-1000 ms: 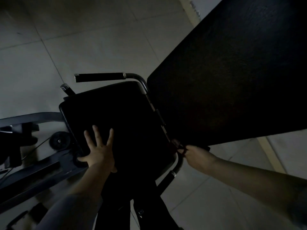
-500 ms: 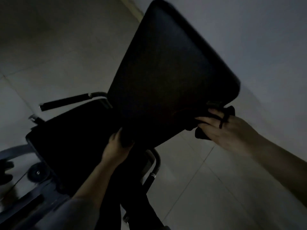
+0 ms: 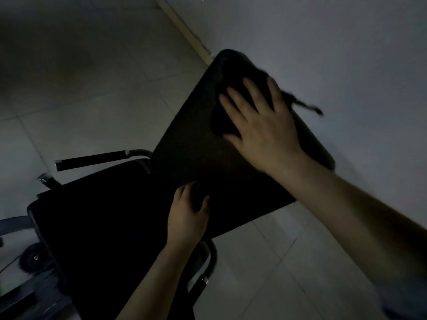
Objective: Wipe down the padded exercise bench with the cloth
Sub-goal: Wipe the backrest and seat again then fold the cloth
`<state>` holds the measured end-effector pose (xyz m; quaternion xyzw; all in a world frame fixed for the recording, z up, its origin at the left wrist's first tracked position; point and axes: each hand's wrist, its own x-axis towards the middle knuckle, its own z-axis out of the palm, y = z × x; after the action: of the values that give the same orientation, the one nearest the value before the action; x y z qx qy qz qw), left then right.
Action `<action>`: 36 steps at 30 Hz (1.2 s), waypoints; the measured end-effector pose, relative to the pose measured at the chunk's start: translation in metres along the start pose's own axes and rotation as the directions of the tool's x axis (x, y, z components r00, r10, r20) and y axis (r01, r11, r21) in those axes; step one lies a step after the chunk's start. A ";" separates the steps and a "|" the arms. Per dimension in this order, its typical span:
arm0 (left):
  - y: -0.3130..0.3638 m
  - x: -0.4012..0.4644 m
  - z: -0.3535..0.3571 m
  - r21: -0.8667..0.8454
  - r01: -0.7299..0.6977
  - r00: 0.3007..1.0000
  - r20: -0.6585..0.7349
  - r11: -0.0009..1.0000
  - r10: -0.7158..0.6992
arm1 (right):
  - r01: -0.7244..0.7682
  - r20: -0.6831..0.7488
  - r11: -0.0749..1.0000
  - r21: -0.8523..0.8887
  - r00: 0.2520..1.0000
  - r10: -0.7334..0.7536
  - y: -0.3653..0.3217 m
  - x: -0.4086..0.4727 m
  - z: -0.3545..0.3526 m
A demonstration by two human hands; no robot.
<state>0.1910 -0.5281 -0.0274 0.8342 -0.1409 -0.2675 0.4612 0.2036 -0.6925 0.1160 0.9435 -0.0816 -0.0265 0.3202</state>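
The black padded backrest (image 3: 196,144) of the exercise bench slopes up toward the wall, with the black seat pad (image 3: 97,209) below it at the left. My right hand (image 3: 261,121) lies flat with spread fingers on a dark cloth (image 3: 233,88) near the backrest's top end, pressing it to the pad. A frayed corner of the cloth sticks out past the pad's right edge. My left hand (image 3: 188,215) rests at the backrest's lower edge, its fingers bent against the pad where it meets the seat.
A black foam-grip handle (image 3: 92,159) juts left beside the seat, and a second handle (image 3: 203,280) curves down under my left wrist. Frame bars and a small wheel (image 3: 31,259) lie at the lower left. Tiled floor surrounds the bench; a pale wall (image 3: 346,54) stands right behind it.
My right hand has come from the backrest's right edge up onto its top face, now pressing the cloth flat there. My left hand stays at the lower edge. The camera has tilted.
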 end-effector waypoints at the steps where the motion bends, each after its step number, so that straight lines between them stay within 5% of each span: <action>1: 0.001 0.005 -0.007 -0.024 -0.043 0.998 -0.051 0.999 0.042 | -0.019 0.019 1.000 -0.019 1.000 0.019 -0.010 0.036 0.001; 6: -0.043 0.015 -0.047 0.320 0.043 0.995 -0.096 0.947 -0.013 | -0.086 0.113 0.993 -0.083 0.989 0.095 -0.045 0.089 0.005; 10: -0.122 0.012 -0.085 0.570 0.114 0.978 0.079 0.814 -0.192 | -0.081 0.153 0.996 0.024 0.985 0.076 -0.065 -0.038 0.021; 13: -0.167 0.004 -0.105 0.663 0.144 0.875 0.261 0.735 -0.407 | -0.139 0.249 0.989 0.059 0.961 0.120 -0.075 -0.102 0.025; 15: -0.180 0.005 -0.108 0.674 0.174 0.805 0.323 0.718 -0.498 | -0.147 0.227 0.989 0.001 0.963 0.143 -0.079 -0.089 0.030; 23: -0.192 0.002 -0.091 0.657 0.199 0.838 0.271 0.727 -0.474 | -0.100 0.126 0.992 -0.079 0.986 0.109 -0.104 0.069 0.039; 31: -0.195 0.003 -0.087 0.652 0.206 0.868 0.222 0.729 -0.444 | 0.101 0.389 0.994 0.047 0.914 -0.112 -0.118 -0.111 0.052; 36: -0.201 0.003 -0.085 0.648 0.194 0.877 0.222 0.737 -0.426 | 0.109 0.247 0.990 -0.093 0.965 -0.084 -0.113 -0.012 0.049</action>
<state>0.2399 -0.3628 -0.1617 0.8859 -0.1567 -0.4285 0.0831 0.2023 -0.6314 0.0082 0.9177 -0.0725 -0.1616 0.3557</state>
